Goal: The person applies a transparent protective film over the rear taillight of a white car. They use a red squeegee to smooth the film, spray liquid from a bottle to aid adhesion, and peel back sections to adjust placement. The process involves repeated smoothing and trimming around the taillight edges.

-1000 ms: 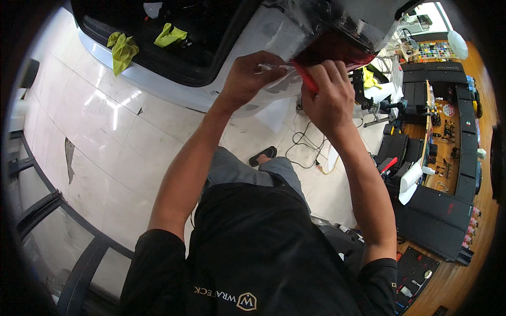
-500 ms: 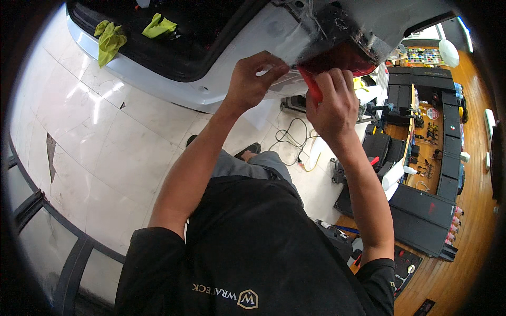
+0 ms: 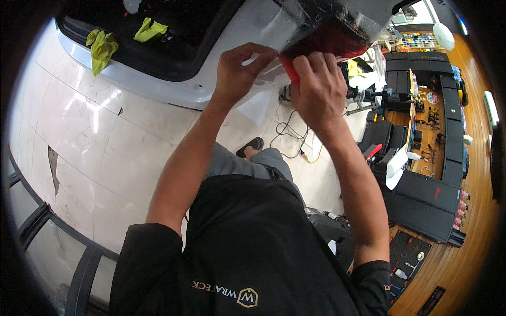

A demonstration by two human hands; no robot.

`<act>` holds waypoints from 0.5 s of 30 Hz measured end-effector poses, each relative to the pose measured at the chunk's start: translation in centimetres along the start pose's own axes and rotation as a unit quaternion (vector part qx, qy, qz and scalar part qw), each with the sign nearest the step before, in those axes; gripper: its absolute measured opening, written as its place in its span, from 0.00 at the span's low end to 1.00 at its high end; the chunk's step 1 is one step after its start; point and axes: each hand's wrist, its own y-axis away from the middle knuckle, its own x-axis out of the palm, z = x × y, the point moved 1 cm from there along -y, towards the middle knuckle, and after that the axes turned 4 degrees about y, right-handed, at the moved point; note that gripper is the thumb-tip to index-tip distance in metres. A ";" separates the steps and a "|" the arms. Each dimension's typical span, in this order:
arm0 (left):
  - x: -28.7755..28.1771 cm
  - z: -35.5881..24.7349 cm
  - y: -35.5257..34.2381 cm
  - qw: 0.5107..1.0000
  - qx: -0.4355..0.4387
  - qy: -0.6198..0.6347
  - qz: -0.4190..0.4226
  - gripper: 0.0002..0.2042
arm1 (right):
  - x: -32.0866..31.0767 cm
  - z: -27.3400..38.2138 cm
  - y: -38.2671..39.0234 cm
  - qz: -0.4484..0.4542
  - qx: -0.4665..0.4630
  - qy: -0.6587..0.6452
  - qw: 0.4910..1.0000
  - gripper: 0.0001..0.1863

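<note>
A red tail light (image 3: 332, 42) sits in the corner of a white car (image 3: 221, 47), with glossy, wrinkled clear film (image 3: 287, 21) spread over the bodywork beside it. At the light's left edge, my left hand (image 3: 237, 71) pinches the film's edge between thumb and forefinger. My right hand (image 3: 320, 92) lies against the lower side of the tail light, its fingers curled over the red surface. What those fingers grip is hidden behind the knuckles.
Yellow-green cloths (image 3: 103, 50) lie on the sill of the car's open rear. A cable (image 3: 290, 139) loops on the tiled floor near my foot (image 3: 253, 146). Black tool cabinets (image 3: 421, 205) stand at the right. A dark-framed glass panel (image 3: 58, 237) is at lower left.
Both hands and the car have shifted slightly left and up in view. The left hand keeps its pinch, and the right hand's fingers stay curled at the tail light.
</note>
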 end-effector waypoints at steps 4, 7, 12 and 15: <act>-0.2 0.6 0.2 0.998 0.010 0.057 -0.001 0.11 | -1.6 -1.4 -0.2 -0.018 0.051 -0.052 0.997 0.12; 0.0 0.6 0.5 0.998 0.002 0.066 -0.004 0.11 | -1.4 0.1 -1.0 0.027 0.015 0.005 1.000 0.12; 1.2 0.7 0.7 0.993 0.027 0.112 -0.006 0.12 | 0.0 0.7 0.2 0.049 0.005 0.047 0.998 0.10; 0.6 0.5 1.4 0.998 -0.012 0.061 -0.026 0.13 | -1.3 0.0 0.8 0.049 0.030 -0.049 0.997 0.13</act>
